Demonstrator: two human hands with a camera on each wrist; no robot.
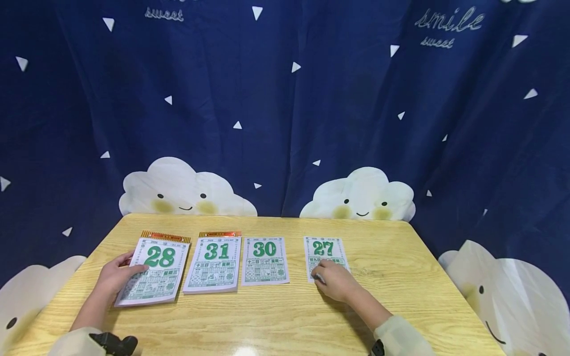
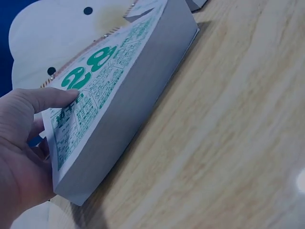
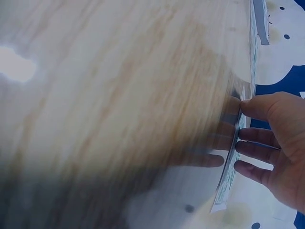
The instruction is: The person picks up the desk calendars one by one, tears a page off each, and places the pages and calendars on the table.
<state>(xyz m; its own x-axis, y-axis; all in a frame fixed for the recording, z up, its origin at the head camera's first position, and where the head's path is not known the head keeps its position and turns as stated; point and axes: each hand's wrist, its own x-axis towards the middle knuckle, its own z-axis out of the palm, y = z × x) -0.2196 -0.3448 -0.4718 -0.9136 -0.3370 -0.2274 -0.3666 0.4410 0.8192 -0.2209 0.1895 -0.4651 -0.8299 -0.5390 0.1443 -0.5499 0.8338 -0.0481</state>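
My left hand grips the left edge of a thick tear-off calendar pad marked 28. Its thumb lies on the printed face, while the other fingers go behind the edge. In the left wrist view, the pad's deep stack of pages shows along its lower side, tilted on the table. My right hand rests its fingertips on a thin calendar sheet marked 27, covering part of its lower half. The right wrist view has the fingers extended down onto that sheet, thumb apart from them.
Between the hands lie a second calendar pad marked 31, with a red-and-gold top band, and a flat sheet marked 30. All are on a wooden table. A dark blue curtain with clouds hangs behind.
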